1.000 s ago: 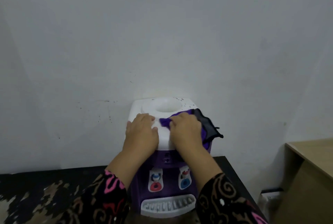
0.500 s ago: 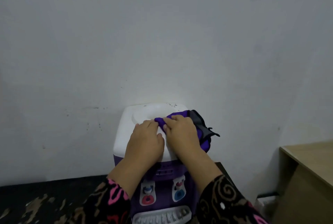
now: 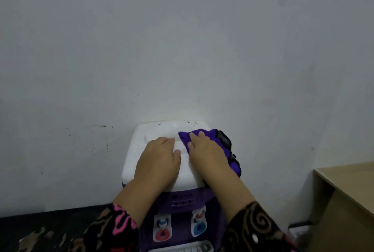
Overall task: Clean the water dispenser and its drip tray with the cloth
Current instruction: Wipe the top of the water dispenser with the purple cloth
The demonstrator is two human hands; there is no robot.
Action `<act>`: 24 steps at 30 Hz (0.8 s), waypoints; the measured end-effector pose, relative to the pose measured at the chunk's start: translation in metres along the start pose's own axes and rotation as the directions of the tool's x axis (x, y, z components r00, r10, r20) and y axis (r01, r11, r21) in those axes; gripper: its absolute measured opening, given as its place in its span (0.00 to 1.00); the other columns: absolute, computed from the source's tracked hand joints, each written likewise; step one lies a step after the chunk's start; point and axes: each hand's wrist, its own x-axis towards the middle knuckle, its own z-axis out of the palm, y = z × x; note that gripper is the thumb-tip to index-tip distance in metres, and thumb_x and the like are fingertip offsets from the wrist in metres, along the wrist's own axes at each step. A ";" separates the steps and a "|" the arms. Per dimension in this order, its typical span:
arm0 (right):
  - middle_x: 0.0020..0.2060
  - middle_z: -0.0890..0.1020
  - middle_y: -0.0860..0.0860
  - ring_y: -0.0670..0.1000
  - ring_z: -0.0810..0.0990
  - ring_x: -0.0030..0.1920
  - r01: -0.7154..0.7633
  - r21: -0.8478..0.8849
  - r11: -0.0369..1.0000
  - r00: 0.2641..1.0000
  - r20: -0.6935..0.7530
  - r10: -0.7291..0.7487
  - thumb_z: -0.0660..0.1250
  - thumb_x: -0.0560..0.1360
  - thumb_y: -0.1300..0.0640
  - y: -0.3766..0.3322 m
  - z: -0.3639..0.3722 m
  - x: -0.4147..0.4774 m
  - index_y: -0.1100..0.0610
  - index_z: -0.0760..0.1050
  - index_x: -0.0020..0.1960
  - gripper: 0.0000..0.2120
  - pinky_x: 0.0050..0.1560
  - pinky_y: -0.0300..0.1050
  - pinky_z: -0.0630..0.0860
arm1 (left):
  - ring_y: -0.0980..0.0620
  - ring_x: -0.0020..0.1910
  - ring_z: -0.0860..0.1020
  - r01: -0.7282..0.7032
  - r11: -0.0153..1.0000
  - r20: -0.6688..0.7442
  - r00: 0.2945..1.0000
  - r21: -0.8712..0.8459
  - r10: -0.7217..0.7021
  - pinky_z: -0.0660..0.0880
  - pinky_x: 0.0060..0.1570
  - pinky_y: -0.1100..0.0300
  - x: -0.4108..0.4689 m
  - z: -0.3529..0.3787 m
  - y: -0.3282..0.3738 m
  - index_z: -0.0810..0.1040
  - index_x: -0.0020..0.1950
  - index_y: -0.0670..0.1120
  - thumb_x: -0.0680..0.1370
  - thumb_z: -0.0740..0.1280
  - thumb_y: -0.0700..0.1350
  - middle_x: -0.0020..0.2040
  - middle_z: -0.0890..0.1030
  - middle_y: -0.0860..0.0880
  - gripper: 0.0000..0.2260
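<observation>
A small water dispenser (image 3: pixel 133 156) with a white top and a purple body stands against the wall. Its red tap (image 3: pixel 162 233) and blue tap (image 3: pixel 198 228) face me, and the white drip tray (image 3: pixel 182 248) shows at the bottom edge. My left hand (image 3: pixel 157 160) lies flat on the white top, holding nothing. My right hand (image 3: pixel 208 152) presses a purple and black cloth (image 3: pixel 222 140) onto the right side of the top. Part of the cloth hangs over the right edge.
The dispenser sits on a black patterned surface (image 3: pixel 50 229). A light wooden table (image 3: pixel 348 183) stands at the right, with a dark gap between it and the dispenser. The grey wall (image 3: pixel 182 49) is directly behind, with small dark specks.
My right hand has slid the cloth back to the right and farther toward the wall on the top. My left hand stays flat on the top. The camera has shifted, so the dispenser sits lower.
</observation>
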 end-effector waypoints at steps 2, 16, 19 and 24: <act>0.70 0.64 0.58 0.57 0.67 0.67 0.022 -0.039 0.999 0.999 -0.023 -0.022 0.49 0.81 0.58 -0.001 -0.002 -0.013 0.58 0.60 0.70 0.18 0.63 0.49 0.68 | 0.51 0.63 0.67 -0.020 0.999 0.012 1.000 0.041 0.019 0.68 0.56 0.59 0.006 0.001 0.002 0.71 0.67 0.49 0.81 0.54 0.52 0.66 0.73 0.53 0.18; 0.59 0.73 0.56 0.56 0.71 0.58 0.060 -0.140 0.988 0.994 0.094 -0.047 0.49 0.80 0.61 0.010 -0.013 0.027 0.62 0.69 0.58 0.13 0.49 0.46 0.69 | 0.51 0.51 0.67 0.003 0.978 0.102 0.994 0.209 -0.025 0.66 0.39 0.58 0.025 -0.003 0.009 0.77 0.48 0.49 0.79 0.57 0.57 0.47 0.74 0.52 0.15; 0.57 0.75 0.56 0.55 0.73 0.53 0.008 -0.131 0.991 0.993 0.119 0.008 0.51 0.79 0.61 0.008 -0.012 0.038 0.60 0.70 0.53 0.10 0.44 0.44 0.66 | 0.52 0.48 0.65 -0.008 0.977 0.097 0.995 0.212 -0.013 0.66 0.39 0.58 0.026 -0.004 0.007 0.77 0.48 0.49 0.78 0.57 0.58 0.46 0.74 0.53 0.15; 0.57 0.77 0.57 0.56 0.75 0.53 -0.003 -0.204 0.979 0.973 0.226 0.051 0.54 0.77 0.62 -0.005 -0.007 0.101 0.62 0.71 0.58 0.13 0.49 0.47 0.70 | 0.53 0.47 0.65 -0.035 0.973 0.096 0.995 0.227 0.014 0.66 0.39 0.59 0.027 -0.005 0.006 0.77 0.49 0.49 0.78 0.57 0.59 0.46 0.74 0.53 0.16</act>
